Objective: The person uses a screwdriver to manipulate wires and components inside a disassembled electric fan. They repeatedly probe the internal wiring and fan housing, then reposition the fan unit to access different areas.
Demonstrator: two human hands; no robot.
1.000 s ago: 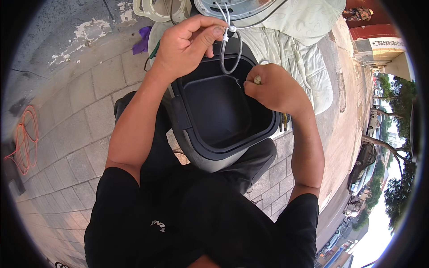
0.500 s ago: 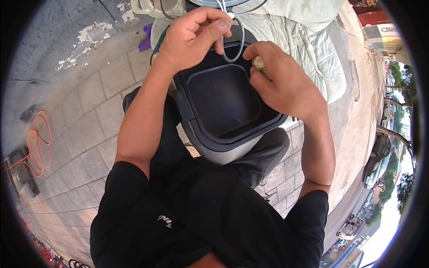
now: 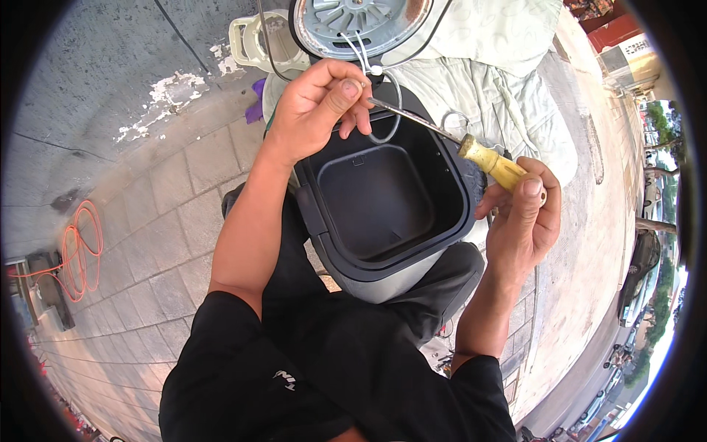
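Observation:
My left hand (image 3: pixel 317 110) pinches at something too small to make out beside the white wires (image 3: pixel 360 48) and grey loop of tubing (image 3: pixel 398 110). My right hand (image 3: pixel 520 221) grips the yellow handle of a screwdriver (image 3: pixel 492 160), its shaft pointing up-left toward my left fingertips. Below is a black square appliance body (image 3: pixel 379 199), open at the top and held between my legs. Above it sits a round metal part (image 3: pixel 353 18) with a finned centre and rusty rim, with the wires hanging from it.
Pale quilted cloth (image 3: pixel 537 110) lies behind the appliance. A cream plastic piece (image 3: pixel 249 37) and purple cloth (image 3: pixel 256 104) are on the upper left, an orange hose or cord (image 3: pixel 79 250) coiled on the paving at far left. Parked vehicles (image 3: pixel 639 272) line the street at right.
My right hand has moved out of the appliance to the right and turned, so the screwdriver's shaft now shows, raised toward my left fingertips. The round metal part shows more fully.

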